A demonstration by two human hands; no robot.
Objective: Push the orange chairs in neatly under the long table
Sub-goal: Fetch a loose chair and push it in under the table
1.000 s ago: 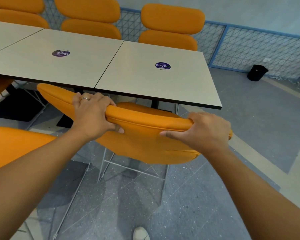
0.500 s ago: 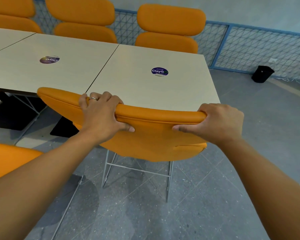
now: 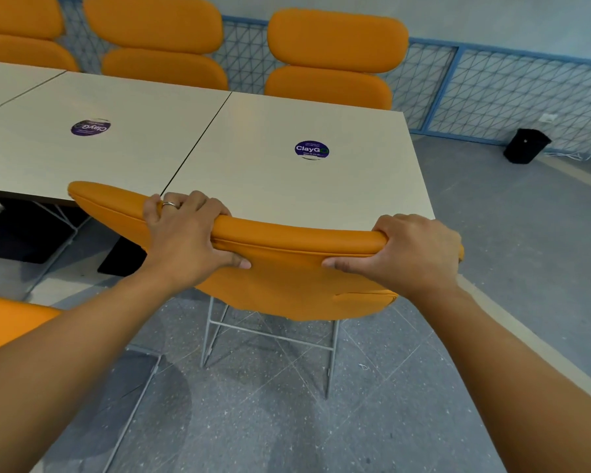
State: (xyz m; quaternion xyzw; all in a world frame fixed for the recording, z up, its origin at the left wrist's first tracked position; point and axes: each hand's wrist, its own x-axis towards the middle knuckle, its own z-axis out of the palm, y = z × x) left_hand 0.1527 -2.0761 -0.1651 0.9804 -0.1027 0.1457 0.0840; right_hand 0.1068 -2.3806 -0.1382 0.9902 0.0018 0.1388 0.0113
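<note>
An orange chair (image 3: 287, 281) with thin white wire legs stands at the near edge of the long pale table (image 3: 253, 172), at its right end. Its backrest top overlaps the table's edge and its seat is hidden beneath. My left hand (image 3: 181, 240) grips the top of the backrest left of centre, fingers over the rim, thumb on the back. My right hand (image 3: 410, 250) grips the same rim near its right end. Three more orange chairs (image 3: 335, 59) stand against the table's far side.
Another orange chair (image 3: 11, 319) shows at the left edge, close to my left forearm. A blue mesh fence (image 3: 512, 97) runs along the far wall, with a small black bin (image 3: 526, 145) on the grey floor before it. Round purple stickers (image 3: 311, 150) lie on the tabletop.
The chair has slid forward toward the table with both hands on its backrest; its seat, visible a second ago, is now hidden under the tabletop. The view has moved closer.
</note>
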